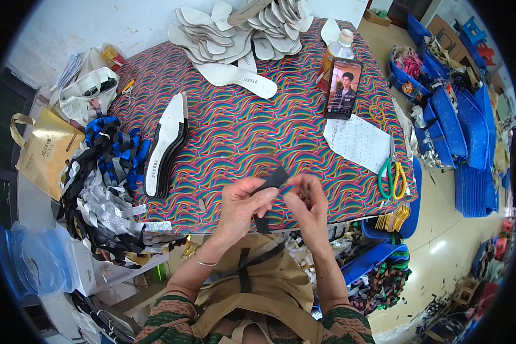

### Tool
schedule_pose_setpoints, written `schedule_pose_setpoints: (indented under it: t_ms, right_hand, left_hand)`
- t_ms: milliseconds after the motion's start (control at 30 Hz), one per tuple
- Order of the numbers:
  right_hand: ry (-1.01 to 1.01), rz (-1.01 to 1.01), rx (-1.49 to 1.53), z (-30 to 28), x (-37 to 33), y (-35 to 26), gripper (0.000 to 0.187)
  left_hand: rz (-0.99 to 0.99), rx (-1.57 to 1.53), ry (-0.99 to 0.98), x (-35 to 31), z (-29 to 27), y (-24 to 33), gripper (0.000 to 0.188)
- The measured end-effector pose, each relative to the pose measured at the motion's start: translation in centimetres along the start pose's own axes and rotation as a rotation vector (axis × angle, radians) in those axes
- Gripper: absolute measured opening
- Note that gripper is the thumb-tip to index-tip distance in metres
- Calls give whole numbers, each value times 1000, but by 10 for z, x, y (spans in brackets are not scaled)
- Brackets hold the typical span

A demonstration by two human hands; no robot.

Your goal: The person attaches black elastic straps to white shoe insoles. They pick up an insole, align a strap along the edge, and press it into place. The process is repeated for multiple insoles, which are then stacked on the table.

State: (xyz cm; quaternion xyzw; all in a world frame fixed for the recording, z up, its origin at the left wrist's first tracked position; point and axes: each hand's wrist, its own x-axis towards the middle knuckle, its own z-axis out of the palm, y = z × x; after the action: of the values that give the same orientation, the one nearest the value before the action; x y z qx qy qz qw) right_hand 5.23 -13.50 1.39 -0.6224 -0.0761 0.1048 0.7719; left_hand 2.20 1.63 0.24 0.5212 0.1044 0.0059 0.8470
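Observation:
Near the table's front edge, my left hand [243,203] pinches a black fabric strip [274,179] between thumb and fingers. One end of the strip points up and right, and the other hangs below the hand. My right hand [309,206] is just beside the upper end, its fingers curled in and the fingertips close to the strip. What those fingers hold, if anything, is hidden. To the left lies a neat stack of white-topped, black-edged insoles [165,149]. A single white insole [235,79] lies farther back, in front of a large pile of white insoles [241,34].
Black, blue and silver strips [106,195] hang over the left table edge. On the right are a phone [344,89] propped against a bottle [345,39], a paper sheet [358,142] and scissors [393,179]. Blue baskets [444,123] stand on the floor beyond.

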Motion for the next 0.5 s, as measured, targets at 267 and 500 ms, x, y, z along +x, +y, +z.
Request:
schedule_pose_setpoints:
  t_ms: [267,500]
  right_hand:
    - [-104,311,343,-29,-19,24,28]
    - [-76,251,355,-24,-15,20,20]
  left_hand:
    - [9,54,-26,-4,0,2,17]
    - [-85,180,-67,-8,1,4,15]
